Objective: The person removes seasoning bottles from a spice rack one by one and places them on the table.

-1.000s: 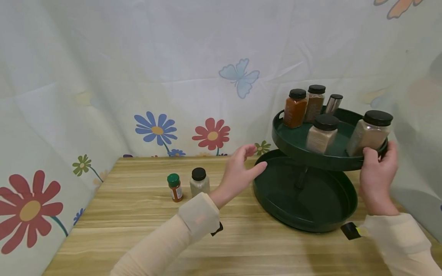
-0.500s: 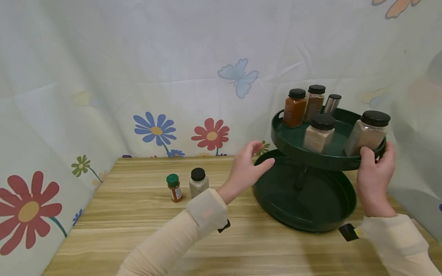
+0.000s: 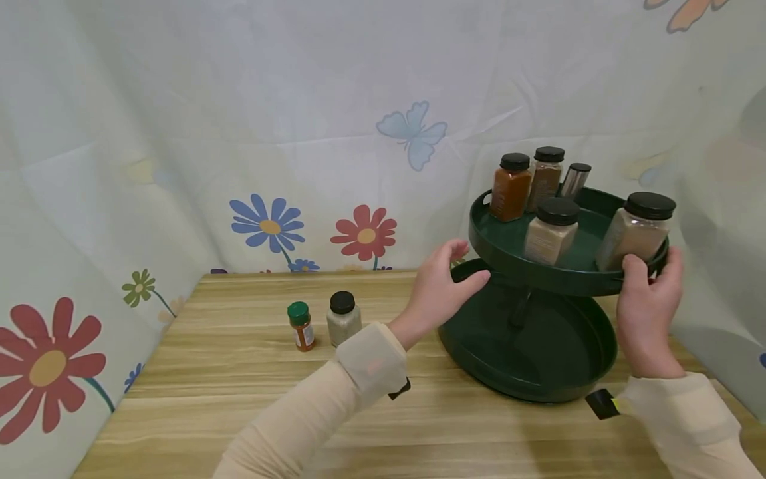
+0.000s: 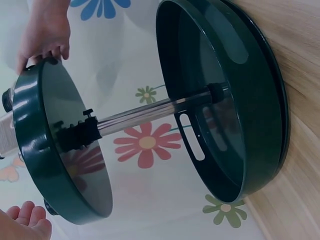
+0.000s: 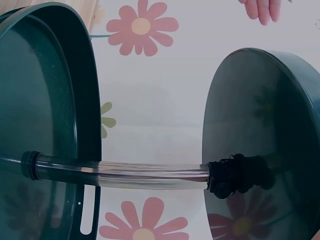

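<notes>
A dark green two-tier tray stand has its upper tray (image 3: pixel 526 271) above its lower tray (image 3: pixel 559 346), joined by a clear post (image 4: pixel 155 114). My right hand (image 3: pixel 649 313) grips the upper tray's right rim, thumb on top and fingers curled at its handle. To the tray's left is my left hand (image 3: pixel 435 289), fingers loosely extended and holding nothing. Black-capped spice jars stand on the upper tray: an orange-red one (image 3: pixel 510 196), a brown one (image 3: pixel 543 186), a beige one (image 3: pixel 550 241) and a larger one (image 3: pixel 634 236) by my right thumb. A small silver-topped container (image 3: pixel 576 181) is behind.
On the wooden table (image 3: pixel 239 372), a small green-capped bottle (image 3: pixel 303 330) stands beside a black-capped jar (image 3: pixel 344 322), left of my left forearm. A flower-printed curtain (image 3: pixel 287 120) hangs close behind the table and stand.
My left hand has moved right and slightly up toward the upper tray's left rim. My right hand keeps its grip, and the jars stay in place on the tray.
</notes>
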Demonstrator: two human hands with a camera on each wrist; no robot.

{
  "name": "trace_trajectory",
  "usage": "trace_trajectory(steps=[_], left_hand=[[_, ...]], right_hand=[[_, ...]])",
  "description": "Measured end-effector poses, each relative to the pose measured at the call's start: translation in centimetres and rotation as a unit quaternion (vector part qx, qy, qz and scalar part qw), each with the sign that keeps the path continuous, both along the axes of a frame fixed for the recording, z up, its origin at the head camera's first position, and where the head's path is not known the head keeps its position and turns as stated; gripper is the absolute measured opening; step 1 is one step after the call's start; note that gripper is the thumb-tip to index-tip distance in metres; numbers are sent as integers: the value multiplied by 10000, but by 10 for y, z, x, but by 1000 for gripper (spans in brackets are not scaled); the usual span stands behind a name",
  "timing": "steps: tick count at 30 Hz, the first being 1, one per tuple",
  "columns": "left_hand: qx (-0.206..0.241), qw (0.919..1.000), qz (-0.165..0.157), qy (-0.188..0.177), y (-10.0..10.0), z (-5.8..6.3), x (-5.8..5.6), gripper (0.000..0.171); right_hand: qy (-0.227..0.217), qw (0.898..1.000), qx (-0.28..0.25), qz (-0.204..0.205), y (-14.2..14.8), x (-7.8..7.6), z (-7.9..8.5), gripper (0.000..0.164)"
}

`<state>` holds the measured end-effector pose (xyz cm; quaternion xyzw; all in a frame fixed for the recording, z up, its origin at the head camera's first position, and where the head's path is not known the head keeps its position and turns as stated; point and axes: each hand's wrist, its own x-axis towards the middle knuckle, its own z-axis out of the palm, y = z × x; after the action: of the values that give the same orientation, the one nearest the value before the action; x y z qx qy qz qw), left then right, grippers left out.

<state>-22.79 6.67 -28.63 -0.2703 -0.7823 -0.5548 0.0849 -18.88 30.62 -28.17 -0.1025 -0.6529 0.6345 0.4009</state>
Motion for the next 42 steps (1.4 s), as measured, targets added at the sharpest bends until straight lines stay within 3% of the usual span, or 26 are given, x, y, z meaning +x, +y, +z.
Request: trace_trajectory(steps=[28, 42], left_hand=[[-280, 9983, 2, 503, 29, 18, -3, 55], [-761, 9948, 107, 666, 44, 29, -7, 58]], right_hand=[[131, 9999, -106, -18, -3, -1, -1, 37], [236, 9997, -49, 16, -4, -3, -4, 37]])
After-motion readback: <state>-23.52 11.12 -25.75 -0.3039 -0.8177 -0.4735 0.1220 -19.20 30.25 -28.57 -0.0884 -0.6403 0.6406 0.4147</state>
